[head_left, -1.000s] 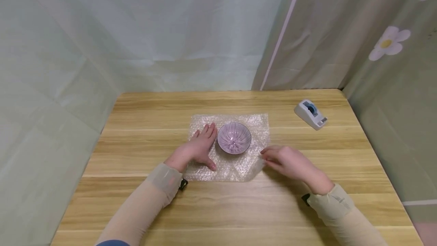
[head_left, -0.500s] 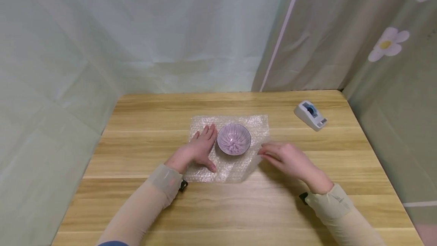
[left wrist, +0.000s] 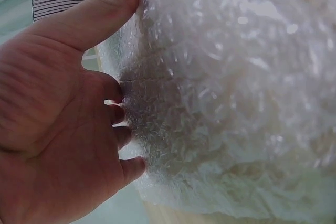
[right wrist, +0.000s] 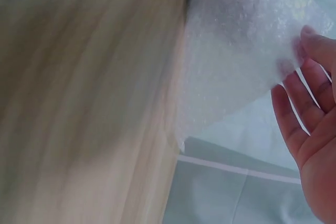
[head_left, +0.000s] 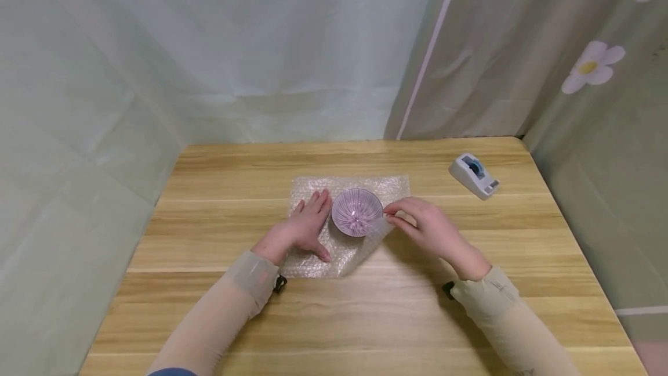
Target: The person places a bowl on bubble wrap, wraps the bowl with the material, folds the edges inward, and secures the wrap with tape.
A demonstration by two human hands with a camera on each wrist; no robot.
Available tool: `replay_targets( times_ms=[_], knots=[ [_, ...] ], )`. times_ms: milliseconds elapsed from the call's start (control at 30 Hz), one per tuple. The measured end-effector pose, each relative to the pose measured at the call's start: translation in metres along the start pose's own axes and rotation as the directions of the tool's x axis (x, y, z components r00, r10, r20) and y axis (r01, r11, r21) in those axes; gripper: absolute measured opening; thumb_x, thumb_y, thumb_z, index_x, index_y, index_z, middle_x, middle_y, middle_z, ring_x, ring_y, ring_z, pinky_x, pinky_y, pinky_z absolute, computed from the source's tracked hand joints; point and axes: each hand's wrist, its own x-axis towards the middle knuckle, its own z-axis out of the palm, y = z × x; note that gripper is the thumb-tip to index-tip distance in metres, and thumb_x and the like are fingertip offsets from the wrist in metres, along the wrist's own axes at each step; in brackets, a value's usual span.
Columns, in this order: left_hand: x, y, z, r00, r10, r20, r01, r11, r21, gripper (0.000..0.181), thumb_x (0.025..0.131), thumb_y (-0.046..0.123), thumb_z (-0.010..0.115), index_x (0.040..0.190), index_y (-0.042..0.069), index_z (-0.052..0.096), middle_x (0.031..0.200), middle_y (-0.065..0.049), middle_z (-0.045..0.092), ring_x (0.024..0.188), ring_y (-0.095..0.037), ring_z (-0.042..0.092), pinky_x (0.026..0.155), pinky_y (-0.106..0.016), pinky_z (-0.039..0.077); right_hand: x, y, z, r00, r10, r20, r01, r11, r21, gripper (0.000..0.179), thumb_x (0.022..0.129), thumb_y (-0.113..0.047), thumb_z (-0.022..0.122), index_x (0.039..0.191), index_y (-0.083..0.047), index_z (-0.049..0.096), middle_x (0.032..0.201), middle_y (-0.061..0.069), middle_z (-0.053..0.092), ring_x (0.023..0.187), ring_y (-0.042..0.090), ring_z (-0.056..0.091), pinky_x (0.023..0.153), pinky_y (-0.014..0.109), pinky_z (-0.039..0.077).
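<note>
A purple-striped bowl (head_left: 356, 209) stands upright on a sheet of bubble wrap (head_left: 318, 268) on the wooden table. My left hand (head_left: 305, 229) lies with spread fingers on the wrap, just left of the bowl; in the left wrist view its fingertips and thumb press on the wrap (left wrist: 226, 103). Between thumb and fingers, my right hand (head_left: 428, 228) pinches the near right corner of the sheet, lifted and folded over toward the bowl's right rim. The right wrist view shows the raised wrap (right wrist: 231, 61) as a slanting flap, with the right hand (right wrist: 315, 114) at its edge.
A white tape dispenser (head_left: 474, 175) with a blue core stands at the back right of the table (head_left: 235, 318). Pale curtains (head_left: 292, 62) hang behind and along both sides, one with printed flowers.
My right hand has moved left and slightly away from me, carrying the wrap's corner up and over to the bowl's right side. The left hand and the bowl have stayed in place.
</note>
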Motion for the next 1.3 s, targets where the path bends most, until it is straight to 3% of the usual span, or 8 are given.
replay_targets(
  times_ms=[133, 300, 633, 1000, 1300],
  knots=[
    [0.001, 0.001, 0.000, 1.000, -0.013, 0.002, 0.013, 0.999, 0.042, 0.151, 0.064, 0.050, 0.099, 0.167, -0.008, 0.006, 0.175, -0.026, -0.008, 0.162, -0.043, -0.005, 0.130, -0.062, 0.004, 0.008, -0.001, 0.003, 0.999, -0.019, -0.025, 0.019, 1.000, 0.001, 0.017, 0.095, -0.004, 0.081, 0.110, -0.012, 0.079, 0.109, 0.000, 0.079, 0.105, 0.023, 0.073, 0.095, 0.046, 0.060],
    [0.003, 0.000, 0.001, 1.000, -0.021, 0.014, 0.020, 0.999, 0.034, 0.153, 0.064, 0.050, 0.099, 0.167, -0.007, 0.003, 0.175, -0.025, -0.010, 0.162, -0.042, -0.008, 0.130, -0.062, 0.001, 0.015, -0.003, 0.008, 0.999, -0.033, -0.034, 0.033, 0.999, -0.002, 0.016, 0.093, -0.004, 0.082, 0.106, -0.013, 0.078, 0.111, 0.001, 0.078, 0.108, 0.025, 0.072, 0.098, 0.047, 0.059],
    [0.019, -0.020, 0.019, 1.000, -0.019, -0.008, 0.019, 1.000, -0.001, 0.160, 0.059, 0.053, 0.101, 0.168, -0.002, -0.003, 0.175, -0.018, -0.018, 0.162, -0.037, -0.015, 0.129, -0.060, -0.005, 0.036, -0.005, 0.016, 0.997, 0.049, -0.064, -0.048, 0.999, 0.011, 0.011, 0.096, -0.010, 0.082, 0.106, -0.012, 0.080, 0.112, 0.004, 0.077, 0.112, 0.026, 0.070, 0.103, 0.046, 0.055],
    [0.017, -0.019, 0.020, 1.000, -0.013, -0.002, 0.013, 1.000, -0.012, 0.161, 0.060, 0.053, 0.101, 0.168, 0.000, -0.006, 0.174, -0.016, -0.020, 0.161, -0.036, -0.018, 0.129, -0.060, -0.007, 0.051, -0.004, 0.034, 0.994, 0.074, -0.079, -0.077, 0.996, -0.045, 0.014, 0.093, -0.016, 0.085, 0.107, -0.012, 0.082, 0.102, 0.002, 0.079, 0.102, 0.024, 0.068, 0.096, 0.044, 0.055],
    [0.015, -0.017, 0.018, 1.000, 0.015, -0.017, -0.016, 1.000, -0.018, 0.158, 0.061, 0.053, 0.101, 0.168, -0.004, 0.000, 0.175, -0.022, -0.015, 0.162, -0.040, -0.015, 0.129, -0.062, -0.005, 0.055, 0.000, 0.046, 0.991, 0.130, -0.016, -0.131, 0.979, -0.158, 0.022, 0.093, -0.017, 0.086, 0.113, -0.011, 0.081, 0.102, 0.001, 0.080, 0.087, 0.020, 0.062, 0.079, 0.037, 0.053]
  ],
)
